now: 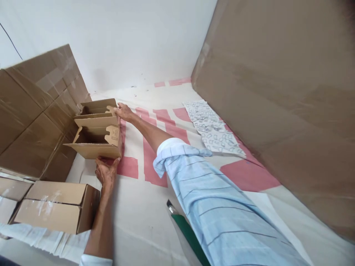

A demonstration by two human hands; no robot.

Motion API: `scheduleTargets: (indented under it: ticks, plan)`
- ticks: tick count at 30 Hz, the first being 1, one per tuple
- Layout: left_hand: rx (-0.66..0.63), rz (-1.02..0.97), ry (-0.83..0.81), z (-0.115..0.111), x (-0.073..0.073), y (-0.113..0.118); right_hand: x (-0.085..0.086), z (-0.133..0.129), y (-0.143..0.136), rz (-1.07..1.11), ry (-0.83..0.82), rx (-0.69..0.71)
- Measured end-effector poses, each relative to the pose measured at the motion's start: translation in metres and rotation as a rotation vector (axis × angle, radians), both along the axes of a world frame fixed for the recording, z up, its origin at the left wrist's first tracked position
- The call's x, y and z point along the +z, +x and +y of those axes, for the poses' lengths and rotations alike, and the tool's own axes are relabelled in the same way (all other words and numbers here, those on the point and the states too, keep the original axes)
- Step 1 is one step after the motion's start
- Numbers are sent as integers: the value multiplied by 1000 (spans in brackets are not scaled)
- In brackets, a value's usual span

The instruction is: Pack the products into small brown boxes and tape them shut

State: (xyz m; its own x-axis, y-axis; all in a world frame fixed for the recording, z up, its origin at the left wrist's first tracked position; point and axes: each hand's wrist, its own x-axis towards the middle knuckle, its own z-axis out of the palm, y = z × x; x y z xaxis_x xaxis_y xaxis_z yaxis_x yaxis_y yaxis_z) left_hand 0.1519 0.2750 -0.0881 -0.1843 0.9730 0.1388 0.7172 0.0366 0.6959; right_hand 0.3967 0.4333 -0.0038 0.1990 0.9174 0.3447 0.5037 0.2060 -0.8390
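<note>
Two small open cardboard boxes stand side by side at the left, flaps up. The near box (97, 150) has a printed mark on its inner flap; the far box (95, 115) sits right behind it. My left hand (107, 172) grips the near box low on its front, thumb at the right corner. Reaching across, my right hand (124, 112) holds the far box by its right edge, the fingertips partly hidden by cardboard.
Tall taped cartons (41, 111) rise on the left, with a closed carton (55, 205) in front. A huge brown carton (277, 103) fills the right. Patterned paper (213, 127) lies on the red-and-white sheet (155, 162). A green-handled cutter (185, 229), blade exposed, is near my right sleeve.
</note>
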Motion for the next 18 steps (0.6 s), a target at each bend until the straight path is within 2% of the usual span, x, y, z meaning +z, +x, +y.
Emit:
scheduleTargets:
  ticks: [3,5,7,9,11,14,16,18]
  plan:
    - [9,-20,2,9,6,7,9,-30,5,-22,-73,-108]
    - [4,-54,23,15,10,12,16,-72,5,-85,-67,-121]
    - [-5,-84,41,21,14,18,19,-134,-2,-163,-19,-40]
    - [-6,-105,32,27,18,25,15,-212,-14,-250,27,54]
    - [-10,-128,18,32,22,32,-1,-298,-30,-363,75,93]
    - [-20,-171,22,42,28,44,-42,-413,-53,-511,80,-9]
    - [-12,-185,36,51,33,51,-75,-468,-64,-584,83,-97]
    - [-3,-181,56,60,39,55,-105,-501,-73,-632,70,-186]
